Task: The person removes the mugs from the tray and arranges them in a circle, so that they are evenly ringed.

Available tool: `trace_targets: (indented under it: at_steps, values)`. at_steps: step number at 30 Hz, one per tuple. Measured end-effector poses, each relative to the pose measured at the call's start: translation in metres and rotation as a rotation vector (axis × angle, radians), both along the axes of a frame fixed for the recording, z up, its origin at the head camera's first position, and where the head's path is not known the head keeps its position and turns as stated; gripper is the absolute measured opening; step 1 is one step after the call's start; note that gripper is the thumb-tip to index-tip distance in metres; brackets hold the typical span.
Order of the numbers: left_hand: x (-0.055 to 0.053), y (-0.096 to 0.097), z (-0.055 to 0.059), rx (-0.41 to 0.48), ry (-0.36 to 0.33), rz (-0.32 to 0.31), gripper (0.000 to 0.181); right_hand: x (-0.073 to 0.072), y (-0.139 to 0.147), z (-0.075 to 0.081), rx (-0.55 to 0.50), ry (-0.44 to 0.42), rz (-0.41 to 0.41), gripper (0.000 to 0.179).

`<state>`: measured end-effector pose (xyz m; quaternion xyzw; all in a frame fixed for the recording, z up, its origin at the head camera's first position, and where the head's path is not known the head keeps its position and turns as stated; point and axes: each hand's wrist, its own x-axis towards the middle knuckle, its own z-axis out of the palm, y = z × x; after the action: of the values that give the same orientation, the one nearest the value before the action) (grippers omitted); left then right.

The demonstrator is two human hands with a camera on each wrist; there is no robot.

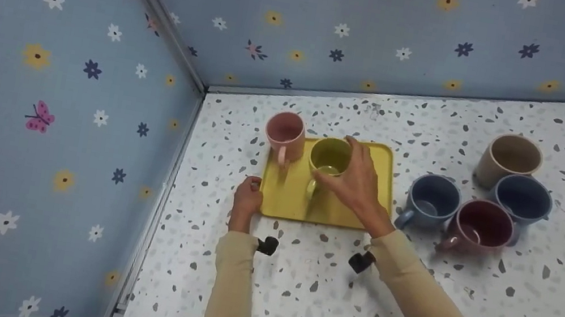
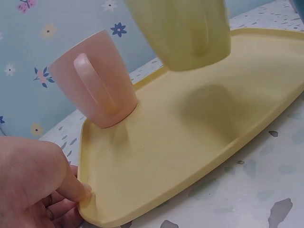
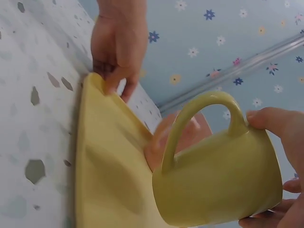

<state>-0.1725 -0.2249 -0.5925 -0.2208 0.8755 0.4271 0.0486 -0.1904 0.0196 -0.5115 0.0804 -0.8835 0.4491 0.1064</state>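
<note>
My right hand [image 1: 356,179] grips a yellow-green mug [image 3: 221,173] by its rim, thumb on one side and fingers on the other. The left wrist view shows this mug held above the yellow tray [image 2: 156,156], its shadow falling on the tray's surface. My left hand [image 1: 248,199] pinches the tray's near left corner, thumb on top of the rim and fingers beneath. A pink mug [image 2: 97,80] stands upright at the tray's far left corner, its handle toward me.
Right of the tray stand a blue mug [image 1: 433,198], a maroon mug [image 1: 483,229], a darker blue mug [image 1: 523,199] and a beige mug [image 1: 506,161], close together. Flower-patterned panels [image 1: 305,24] border the speckled table [image 1: 304,305] at the back and left.
</note>
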Motion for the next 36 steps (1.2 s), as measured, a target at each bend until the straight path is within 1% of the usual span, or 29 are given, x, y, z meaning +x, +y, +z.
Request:
trace_targets:
  at_steps: [2,9,13,21,25,28,31,36]
  values:
    - [0.001,0.000,0.000,-0.009,-0.006,-0.004,0.038,-0.003,0.006,0.002,0.011,-0.009,-0.028,0.100]
    - [0.002,-0.001,0.002,0.019,-0.042,0.003,0.039,-0.014,0.028,0.007,0.063,-0.044,-0.114,0.099]
    - [0.001,-0.001,0.003,0.012,-0.040,0.001,0.038,-0.019,0.041,0.012,0.081,-0.088,-0.138,0.101]
    - [0.000,0.001,0.005,0.013,-0.024,-0.009,0.040,-0.028,0.070,0.024,0.114,-0.176,-0.216,0.112]
    - [0.000,0.001,0.005,0.014,-0.038,-0.005,0.040,-0.032,0.086,0.027,0.144,-0.240,-0.252,0.118]
    - [0.000,0.002,0.005,0.027,-0.050,0.006,0.040,-0.033,0.097,0.029,0.155,-0.301,-0.269,0.124]
    - [0.000,0.002,0.004,0.033,-0.046,0.009,0.040,-0.033,0.106,0.029,0.161,-0.342,-0.284,0.127]
    - [0.000,0.001,0.002,0.049,-0.061,0.016,0.040,-0.032,0.118,0.026,0.168,-0.334,-0.306,0.130]
